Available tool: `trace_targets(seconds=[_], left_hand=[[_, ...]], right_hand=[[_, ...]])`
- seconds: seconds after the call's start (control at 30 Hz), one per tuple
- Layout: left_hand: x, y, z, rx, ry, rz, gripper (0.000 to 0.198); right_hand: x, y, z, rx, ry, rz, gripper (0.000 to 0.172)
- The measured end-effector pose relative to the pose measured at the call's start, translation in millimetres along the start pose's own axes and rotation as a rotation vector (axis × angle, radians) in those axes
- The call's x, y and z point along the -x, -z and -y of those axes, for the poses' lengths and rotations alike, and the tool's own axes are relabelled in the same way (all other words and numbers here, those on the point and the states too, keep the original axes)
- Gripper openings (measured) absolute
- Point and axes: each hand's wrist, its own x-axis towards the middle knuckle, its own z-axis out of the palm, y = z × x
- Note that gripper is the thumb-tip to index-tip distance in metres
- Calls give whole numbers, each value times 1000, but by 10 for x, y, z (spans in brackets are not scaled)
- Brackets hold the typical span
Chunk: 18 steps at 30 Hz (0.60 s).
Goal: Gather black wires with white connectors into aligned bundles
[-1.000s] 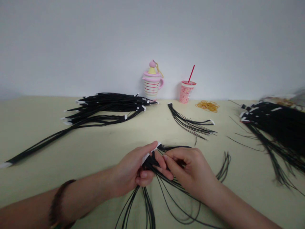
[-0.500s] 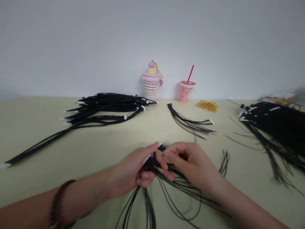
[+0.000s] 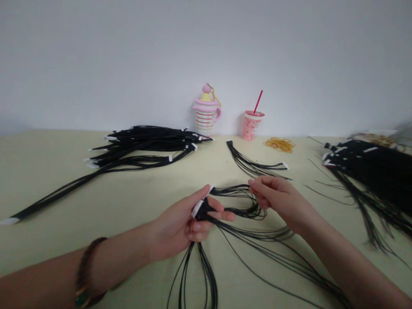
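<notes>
- Grip of the left hand (image 3: 180, 227) is clamped: thumb and fingers close on a bundle of thin black wires (image 3: 202, 211), with its white connector (image 3: 197, 209) sticking up past the fingers.
- Right hand (image 3: 283, 199) is raised just beside a loop of the same wires (image 3: 238, 192), fingertips (image 3: 251, 182) drawn together; whether they pinch a wire cannot be told.
- Strands of the bundle hang in long loops from the left hand and fan out across the pale yellow tabletop (image 3: 64, 193), running below the right wrist and out of view at the bottom.
- A dark beaded bracelet (image 3: 87, 270) circles the left wrist.
- Ahead of the hands lies a small bunch of black wires (image 3: 254, 165), well apart from the larger pile of white-tipped black wires (image 3: 144, 146) on the left, whose longest tail reaches toward the tabletop's left edge.
- A dense heap of black wires (image 3: 370, 167) fills the right side, with stray ends reaching toward the hands.
- Along the white wall (image 3: 206, 43) stand a pink-striped novelty bottle (image 3: 205, 116) and a pink cup (image 3: 251, 126) with a red straw (image 3: 258, 101), beside a loose ring of rubber bands (image 3: 279, 145).
</notes>
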Motion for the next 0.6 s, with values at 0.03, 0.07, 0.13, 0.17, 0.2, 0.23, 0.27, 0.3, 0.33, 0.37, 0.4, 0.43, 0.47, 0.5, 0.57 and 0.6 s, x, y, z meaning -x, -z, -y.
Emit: trace_targets(seconds=[0.03,0.07,0.13,0.17,0.2,0.23,0.27,0.3,0.33,0.37,0.4,0.43,0.47,0.5,0.57,0.6], left_hand=[[-1,1,3,-3,-2,-8,35],[-4,1,9,-14,-8,-21,35],[-16,6,26,-37,-25,-51,34],[-24,10,36,-45,-34,-54,34],[-33,16,46,-49,-46,-48,34],[-43,24,57,-51,-57,-35,35],[-53,33,67,-50,-70,-21,36],[-62,42,78,-48,-83,-11,37],[-70,52,88,-47,-93,-7,38],[-77,62,98,-47,-100,-7,38],[-83,70,106,-48,-103,-8,39],[-87,77,113,-48,-103,-5,39],[-90,82,119,-45,-103,-1,39],[-92,84,124,-44,-103,3,39],[-91,82,131,-46,-103,-5,39],[-90,77,134,-49,-104,-15,39]], right_hand=[[11,-33,-8,154,98,-96,30],[36,-63,0,300,232,-220,27],[128,-121,53,493,529,-406,17],[189,-153,91,527,642,-418,13],[254,-189,128,530,708,-344,12],[317,-228,159,523,727,-229,15],[370,-270,180,534,724,-119,17],[411,-313,188,555,716,-26,18],[437,-355,183,585,706,42,19],[447,-395,167,615,704,86,20],[445,-431,145,637,704,112,20],[435,-462,121,651,699,125,21],[420,-487,100,659,691,122,21],[405,-508,84,663,680,107,21],[385,-534,75,654,636,78,20],[380,-543,80,633,614,67,19]])
